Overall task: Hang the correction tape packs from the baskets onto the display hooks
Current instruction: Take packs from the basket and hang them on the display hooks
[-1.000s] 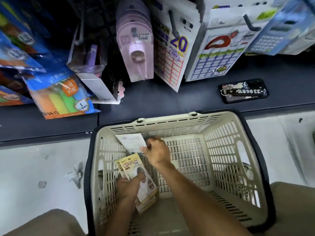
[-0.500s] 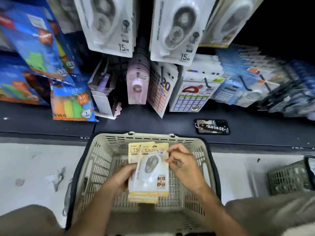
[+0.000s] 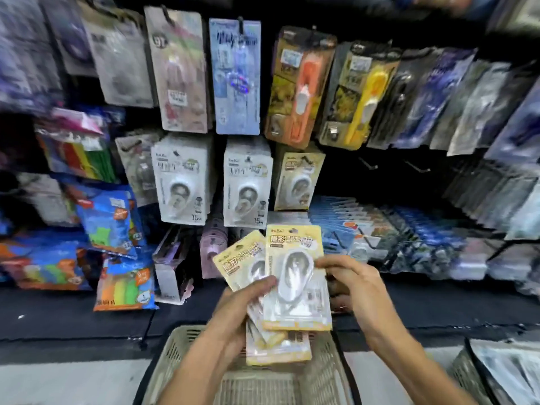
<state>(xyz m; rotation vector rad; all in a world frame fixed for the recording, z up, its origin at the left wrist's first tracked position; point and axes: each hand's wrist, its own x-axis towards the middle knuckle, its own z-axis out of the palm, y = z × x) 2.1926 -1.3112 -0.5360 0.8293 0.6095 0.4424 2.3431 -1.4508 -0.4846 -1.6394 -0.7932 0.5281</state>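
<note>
You are holding a fanned stack of yellow correction tape packs above the beige basket, in front of the display wall. Your left hand is gripping the stack from the left side, thumb lying across the face of the tilted pack, fingers curled behind; the grip is closed on the lower left part of the cards. Your right hand is pinching the right edge of the front pack, fingertips touching the clear blister, so this grip is closed on that same pack. The front pack is standing nearly upright, its hang hole at the top; the pack behind it is leaning to the left, and more packs are showing below the front one.

The front pack is carrying large Chinese characters across its yellow header; the smaller print is too blurred to read. Just above the stack, two white correction tape packs are hanging side by side on hooks, each printed "15m" at the lower right. Beside them on the right, a beige-yellow pack of matching look is hanging. Further right, two bare hooks are sticking out of the dark panel. A pack of coloured sticky flags at the lower left is showing a "1" in a circle.
</note>
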